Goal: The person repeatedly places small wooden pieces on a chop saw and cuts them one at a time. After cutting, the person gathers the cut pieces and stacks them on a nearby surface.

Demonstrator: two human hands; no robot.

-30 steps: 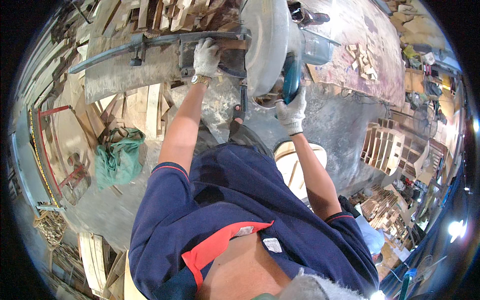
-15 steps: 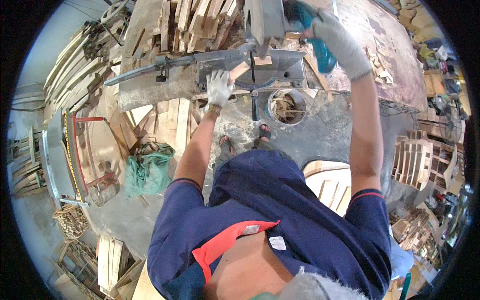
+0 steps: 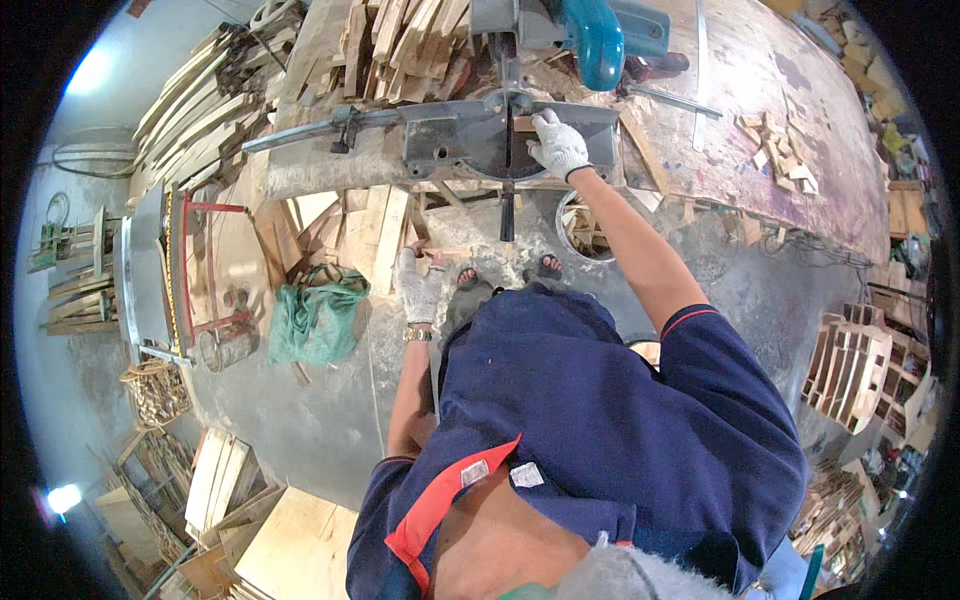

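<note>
Both my hands wear whitish work gloves. My right hand is on the right side of the mitre saw's grey base, its fingers closed on a small wood block by the blade slot. My left hand is down in front of my body, closed around a short wood piece that shows past its fingertips; the glove hides part of it. The saw's teal handle stands above and beyond the base, with no hand on it.
Stacked wood strips lie behind the saw on the worktable. Offcuts are at the right. Below the table edge stands a bucket of scraps. A green sack and leaning boards are at left.
My right hand has let go of the saw handle and moved to the small block on the base. The saw head has risen. My left hand has drawn back from the base toward my body.
</note>
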